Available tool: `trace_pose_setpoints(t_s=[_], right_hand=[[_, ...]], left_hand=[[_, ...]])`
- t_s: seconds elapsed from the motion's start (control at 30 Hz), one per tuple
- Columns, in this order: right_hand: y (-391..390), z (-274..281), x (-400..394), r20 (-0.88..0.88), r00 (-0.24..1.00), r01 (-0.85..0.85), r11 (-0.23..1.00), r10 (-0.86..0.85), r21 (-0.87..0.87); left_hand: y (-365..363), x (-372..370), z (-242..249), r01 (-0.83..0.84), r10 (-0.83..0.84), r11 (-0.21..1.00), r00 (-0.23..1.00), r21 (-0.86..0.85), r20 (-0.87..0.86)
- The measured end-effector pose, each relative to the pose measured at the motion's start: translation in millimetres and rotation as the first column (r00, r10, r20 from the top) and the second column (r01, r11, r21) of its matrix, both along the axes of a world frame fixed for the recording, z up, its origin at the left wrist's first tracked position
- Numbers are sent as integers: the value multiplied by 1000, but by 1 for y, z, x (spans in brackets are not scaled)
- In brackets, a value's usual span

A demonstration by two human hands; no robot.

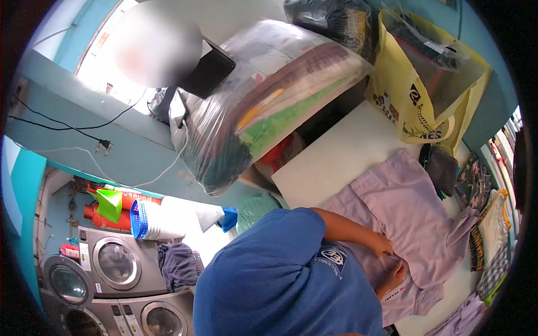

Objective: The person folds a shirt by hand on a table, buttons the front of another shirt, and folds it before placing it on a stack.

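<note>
Head view: pale lilac garment (414,207), creased, spread out; left fingers (385,247), right fingers (400,271) on it, can't tell if gripping.

A yellow bag (406,112) bears large letters, of which "NES" reads. A red cylinder (140,199) shows what looks like "GASCO". Lettering below the badge (334,256) on the blue shirt (269,274), and on the lilac garment (400,196), is too small to read surely.
</note>
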State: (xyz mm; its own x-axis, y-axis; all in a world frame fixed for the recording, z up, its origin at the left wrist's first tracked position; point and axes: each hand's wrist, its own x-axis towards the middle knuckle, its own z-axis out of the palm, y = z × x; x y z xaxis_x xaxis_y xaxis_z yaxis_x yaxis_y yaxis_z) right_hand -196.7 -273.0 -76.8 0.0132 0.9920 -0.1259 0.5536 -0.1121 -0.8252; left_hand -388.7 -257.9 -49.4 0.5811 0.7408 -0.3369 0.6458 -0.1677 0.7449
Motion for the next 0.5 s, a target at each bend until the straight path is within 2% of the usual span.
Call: trace_pose_setpoints(t_s=[0.1, 0.17, 0.2, 0.27, 0.4, 0.47, 0.5], right_hand=[[-14, 3, -8, 9, 1000, 23, 996, -24, 90], [-15, 10, -15, -82, 993, 87, 993, -80, 79], [-15, 13, -13, -80, 993, 92, 992, -85, 81], [-10, 23, -12, 13, 1000, -17, 1000, 16, 25], [-12, 51, -31, 69, 998, -2, 996, -4, 85], [-14, 52, -29, 30, 1000, 2, 997, -4, 81], [-15, 42, -20, 38, 999, -2, 997, -2, 82]], left_hand=[[-6, -2, 22, 10, -7, 999, 997, 35, -81], [-5, -4, 42, 25, -30, 999, 992, -42, -126], [-5, -3, 38, 30, -35, 999, 992, -40, -123], [-1, -4, 22, 46, -48, 998, 998, -38, -47], [7, -8, 11, 63, -61, 996, 998, -58, 26], [11, -7, 18, 263, -287, 951, 946, -163, -151], [9, -7, 39, 261, -284, 952, 948, -159, -144]])
